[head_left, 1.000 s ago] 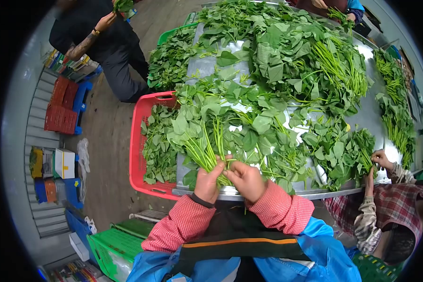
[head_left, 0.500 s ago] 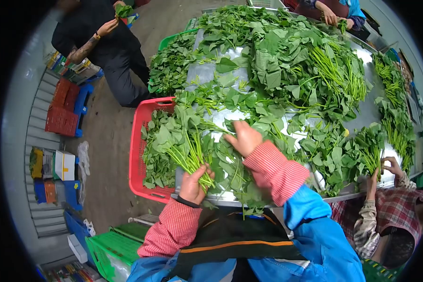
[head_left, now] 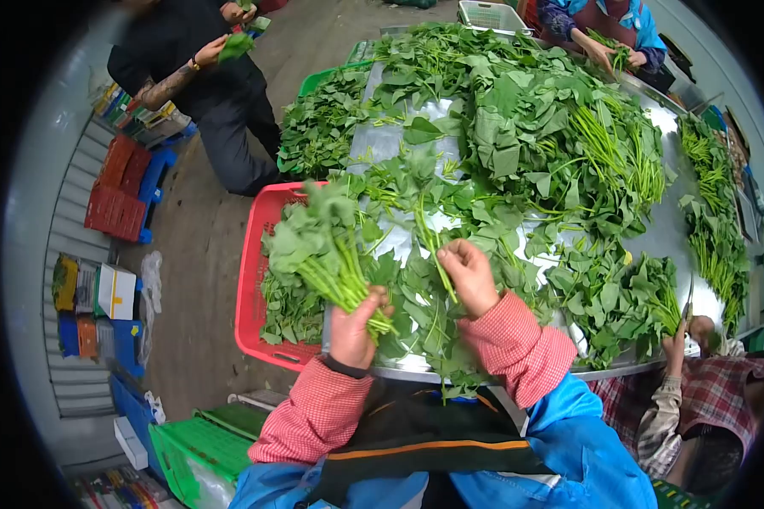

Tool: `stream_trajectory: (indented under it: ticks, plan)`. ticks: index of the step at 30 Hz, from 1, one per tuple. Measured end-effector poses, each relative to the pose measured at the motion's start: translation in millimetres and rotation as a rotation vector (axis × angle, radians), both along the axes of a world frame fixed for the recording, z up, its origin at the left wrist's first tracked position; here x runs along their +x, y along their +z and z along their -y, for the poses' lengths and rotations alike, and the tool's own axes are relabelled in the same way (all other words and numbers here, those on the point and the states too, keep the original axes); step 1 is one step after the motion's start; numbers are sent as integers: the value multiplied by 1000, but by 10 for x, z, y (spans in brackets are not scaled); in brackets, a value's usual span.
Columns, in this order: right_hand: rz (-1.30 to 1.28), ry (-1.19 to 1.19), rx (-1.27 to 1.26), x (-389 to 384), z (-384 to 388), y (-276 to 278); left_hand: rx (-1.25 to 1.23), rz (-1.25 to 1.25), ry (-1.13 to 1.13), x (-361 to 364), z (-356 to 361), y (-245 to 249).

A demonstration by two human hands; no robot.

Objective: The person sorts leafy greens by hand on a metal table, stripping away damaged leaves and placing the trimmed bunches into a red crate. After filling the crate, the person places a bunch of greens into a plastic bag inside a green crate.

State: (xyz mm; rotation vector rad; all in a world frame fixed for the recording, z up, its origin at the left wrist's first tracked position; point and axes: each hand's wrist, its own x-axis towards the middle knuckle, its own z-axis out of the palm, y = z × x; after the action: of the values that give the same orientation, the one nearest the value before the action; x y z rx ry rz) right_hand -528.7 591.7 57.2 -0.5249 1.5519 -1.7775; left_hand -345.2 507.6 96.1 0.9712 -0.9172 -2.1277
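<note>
My left hand (head_left: 356,329) is closed around the stems of a bunch of leafy greens (head_left: 327,254), its leaves pointing up and left over the red crate (head_left: 244,310). In my right hand (head_left: 469,276), the thumb and fingers pinch the stem of a leafy sprig (head_left: 425,222), held just above the metal table (head_left: 390,242). Loose leaves and stems lie on the table between and around both hands. A large heap of greens (head_left: 518,119) covers the table beyond my right hand.
A green crate of greens (head_left: 323,123) stands behind the red one. One person (head_left: 208,85) stands at the far left holding leaves. Another co-worker (head_left: 607,42) handles greens across the table; a third, in a plaid sleeve (head_left: 713,382), works a bunch at the right.
My right hand has taken hold of a sprig and drawn it back towards me, slightly right. The bunch in my left hand has shifted slightly right and is blurred.
</note>
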Motion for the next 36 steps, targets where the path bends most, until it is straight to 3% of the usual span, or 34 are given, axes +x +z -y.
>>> stream_trajectory:
  ticks: [7,8,12,15,18,22,25,26,29,32,35,36]
  plan:
    - [186,-21,-147,520,-157,9,-22,50,-111,-216,-320,-36]
    - [430,-1,-110,598,-182,121,-10,31,-118,-211,-355,-110]
    - [137,32,67,693,-231,129,17,57,-126,-164,-420,-196]
    - [-247,53,72,675,-268,97,-1,92,-118,-126,-418,-225]
    - [-610,126,285,640,-319,142,-47,104,-94,-64,-427,-287]
    - [-902,271,45,804,-521,511,-1,103,-21,-44,-306,-142]
    - [-697,614,-79,837,-756,805,57,62,-78,60,-180,-205]
    - [-666,585,-106,836,-770,789,36,62,-76,64,-178,-180]
    - [-149,222,164,728,-579,537,46,54,-114,93,-260,-26]
    - [-56,88,-10,680,-273,135,-9,76,-161,97,-353,-16]
    - [-378,208,239,618,-263,257,-98,131,-164,116,-354,-61]
    - [-375,197,199,648,-250,199,-121,165,-176,124,-359,-68]
